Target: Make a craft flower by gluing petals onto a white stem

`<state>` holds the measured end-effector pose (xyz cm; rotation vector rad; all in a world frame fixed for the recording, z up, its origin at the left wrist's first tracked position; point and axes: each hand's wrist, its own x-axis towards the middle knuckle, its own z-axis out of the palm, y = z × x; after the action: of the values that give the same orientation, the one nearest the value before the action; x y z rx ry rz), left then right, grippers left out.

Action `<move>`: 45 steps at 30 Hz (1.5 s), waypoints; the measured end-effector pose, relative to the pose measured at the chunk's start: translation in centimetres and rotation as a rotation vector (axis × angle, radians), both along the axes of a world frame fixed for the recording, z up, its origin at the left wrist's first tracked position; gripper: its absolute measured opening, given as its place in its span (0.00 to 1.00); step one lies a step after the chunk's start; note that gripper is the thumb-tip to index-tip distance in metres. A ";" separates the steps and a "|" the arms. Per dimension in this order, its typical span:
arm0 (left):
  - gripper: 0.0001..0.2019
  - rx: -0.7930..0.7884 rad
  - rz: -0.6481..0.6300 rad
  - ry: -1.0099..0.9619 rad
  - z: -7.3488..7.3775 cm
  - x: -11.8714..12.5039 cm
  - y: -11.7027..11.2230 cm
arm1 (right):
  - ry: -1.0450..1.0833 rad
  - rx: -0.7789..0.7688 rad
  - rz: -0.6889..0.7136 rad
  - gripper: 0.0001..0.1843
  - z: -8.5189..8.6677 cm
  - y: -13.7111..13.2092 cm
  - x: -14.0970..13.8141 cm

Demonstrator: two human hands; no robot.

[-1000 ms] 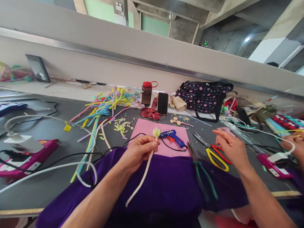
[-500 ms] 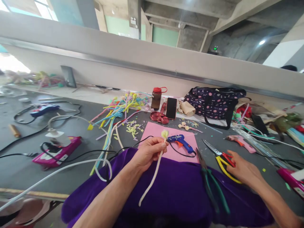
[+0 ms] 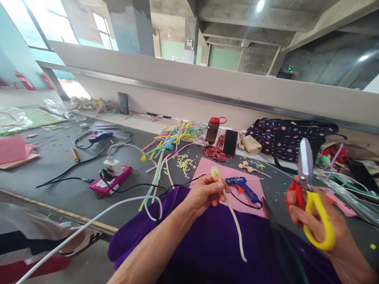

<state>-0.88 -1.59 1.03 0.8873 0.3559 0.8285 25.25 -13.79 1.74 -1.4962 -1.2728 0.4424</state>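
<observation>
A glue gun [image 3: 247, 191] and fuzzy stems [image 3: 177, 137] mark a craft workshop (concrete beams [image 3: 257, 22] overhead).

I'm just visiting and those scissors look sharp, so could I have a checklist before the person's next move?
1. Cream stem held: ok, pinched in the left hand.
2. Scissors gripped: ok, handles in the right hand.
3. Scissors clear of the left hand: ok, pointing up, apart from it.
4. Blue glue gun set down: ok, on the pink sheet.
5. Glue gun cool: cannot tell.
6. Table tidy: not ok, yellow-green scraps lie scattered.
</observation>
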 end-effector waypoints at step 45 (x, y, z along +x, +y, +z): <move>0.11 0.096 0.033 0.134 -1.3 1.4 -0.3 | -0.580 0.169 0.277 0.34 -2.5 4.9 -8.1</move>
<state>0.53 -1.90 -0.23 1.0315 0.4516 0.8245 17.14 -8.85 -0.75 -1.3524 -1.9351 0.0648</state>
